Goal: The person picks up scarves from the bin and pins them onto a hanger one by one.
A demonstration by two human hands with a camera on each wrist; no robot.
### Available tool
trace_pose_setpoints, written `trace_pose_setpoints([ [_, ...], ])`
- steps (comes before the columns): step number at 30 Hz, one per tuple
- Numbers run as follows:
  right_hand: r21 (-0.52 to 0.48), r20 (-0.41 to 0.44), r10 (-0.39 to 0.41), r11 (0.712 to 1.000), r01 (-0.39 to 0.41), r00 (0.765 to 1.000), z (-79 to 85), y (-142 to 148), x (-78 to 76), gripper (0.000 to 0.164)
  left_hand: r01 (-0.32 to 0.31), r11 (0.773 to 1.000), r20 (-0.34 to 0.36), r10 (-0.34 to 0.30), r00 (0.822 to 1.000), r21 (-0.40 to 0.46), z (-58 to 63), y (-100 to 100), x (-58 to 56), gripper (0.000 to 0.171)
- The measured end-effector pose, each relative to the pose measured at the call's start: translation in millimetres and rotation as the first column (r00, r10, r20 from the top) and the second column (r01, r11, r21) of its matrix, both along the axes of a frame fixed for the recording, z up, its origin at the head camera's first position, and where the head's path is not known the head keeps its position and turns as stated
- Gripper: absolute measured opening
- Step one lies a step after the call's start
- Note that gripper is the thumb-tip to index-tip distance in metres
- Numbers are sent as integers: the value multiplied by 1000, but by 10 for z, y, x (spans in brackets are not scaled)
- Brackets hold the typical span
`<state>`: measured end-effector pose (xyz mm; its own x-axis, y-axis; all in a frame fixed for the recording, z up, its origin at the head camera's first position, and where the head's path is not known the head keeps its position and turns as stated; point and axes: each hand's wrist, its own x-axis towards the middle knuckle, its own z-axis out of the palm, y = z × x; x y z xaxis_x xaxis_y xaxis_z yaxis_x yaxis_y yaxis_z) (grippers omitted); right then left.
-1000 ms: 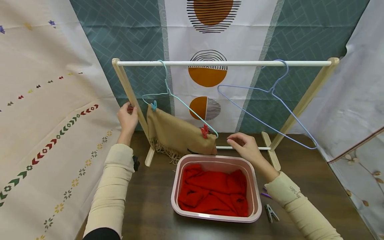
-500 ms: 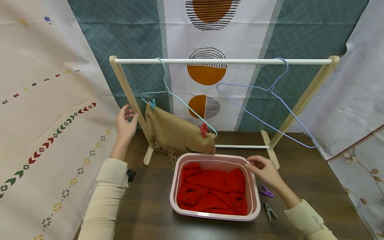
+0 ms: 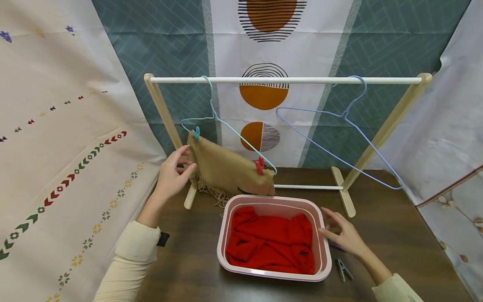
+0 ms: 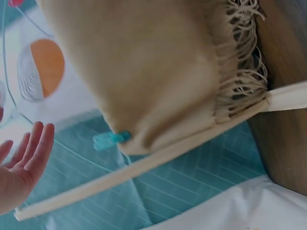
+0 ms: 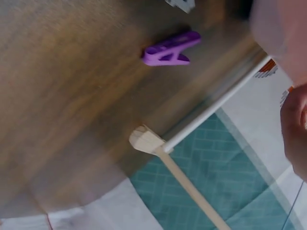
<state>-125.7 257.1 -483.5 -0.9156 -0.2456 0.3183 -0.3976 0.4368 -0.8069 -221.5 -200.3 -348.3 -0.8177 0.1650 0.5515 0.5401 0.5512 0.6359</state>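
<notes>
1. Held nothing in left hand [image 3: 170,176], fingers spread near tan cloth [image 3: 230,165]; might have jarred it by sweeping.
2. Hung aslant on mint hanger [image 3: 215,114] by blue clip [image 3: 196,133] and red clip [image 3: 259,165]; might have slipped through loose pinch.
3. Showed red cloth [image 3: 269,239] inside pink tub [image 3: 269,274].
4. Had right hand [image 3: 342,235] empty, spread, at pink tub's right rim, touch uncertain; might have shoved it by pressing.

Basin [image 3: 274,274], rack [image 3: 302,80], clothespins [image 5: 171,45] on brown surface [image 3: 188,256]
</notes>
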Motion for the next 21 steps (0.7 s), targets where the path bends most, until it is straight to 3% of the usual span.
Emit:
trace_pose_setpoints([
  [4,-86,138,103,992,-92,985,-143,57,20,66,94,994,-40,-96,995,-50,-3,133,108,59],
  [8,-118,159,183,979,-165,970,-189,55,48,70,183,977,-54,-189,980,-108,-19,245,192,64],
  [14,-123,177,184,979,-164,967,-201,56,71,71,298,946,-44,-305,951,-128,-88,408,295,66],
  [21,-138,174,197,975,-174,965,-227,70,63,70,373,916,16,-375,927,-148,-260,574,345,64],
])
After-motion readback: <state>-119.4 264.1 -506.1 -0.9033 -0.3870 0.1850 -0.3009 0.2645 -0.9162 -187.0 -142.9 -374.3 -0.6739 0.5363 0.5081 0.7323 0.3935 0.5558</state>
